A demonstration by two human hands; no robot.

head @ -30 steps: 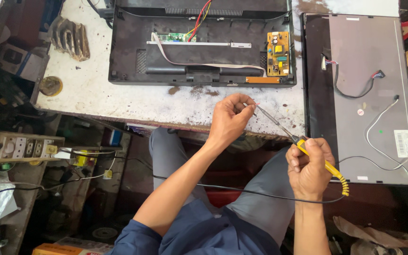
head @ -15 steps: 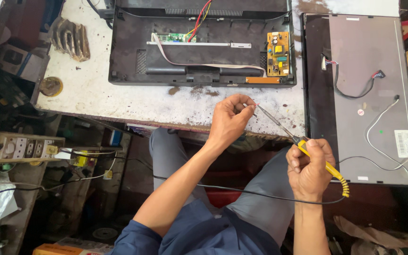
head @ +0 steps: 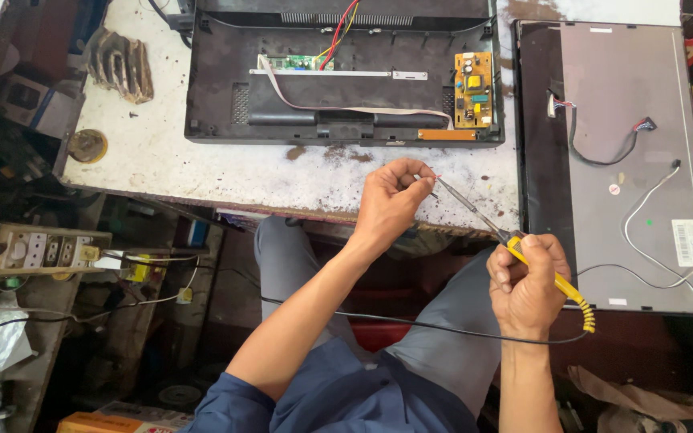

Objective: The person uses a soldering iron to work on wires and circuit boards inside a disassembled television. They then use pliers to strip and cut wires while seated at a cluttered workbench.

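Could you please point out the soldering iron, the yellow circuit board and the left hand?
soldering iron [head: 557, 280]: head view, yellow handle.
yellow circuit board [head: 472, 90]: head view, board's middle.
left hand [head: 391, 202]: head view, back of hand.

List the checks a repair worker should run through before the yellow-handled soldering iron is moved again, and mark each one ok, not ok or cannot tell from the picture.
1. Right hand grips the yellow-handled soldering iron by its handle, away from the metal shaft: ok.
2. Iron tip meets the small item pinched in the left hand: ok, they appear to touch.
3. Left fingertips clear of the hot tip: not ok, very close.
4. Black power cord free of snags: cannot tell; it trails across the lap.
5. Open black monitor back shell and grey metal-backed display panel lie flat on the white workbench: ok.
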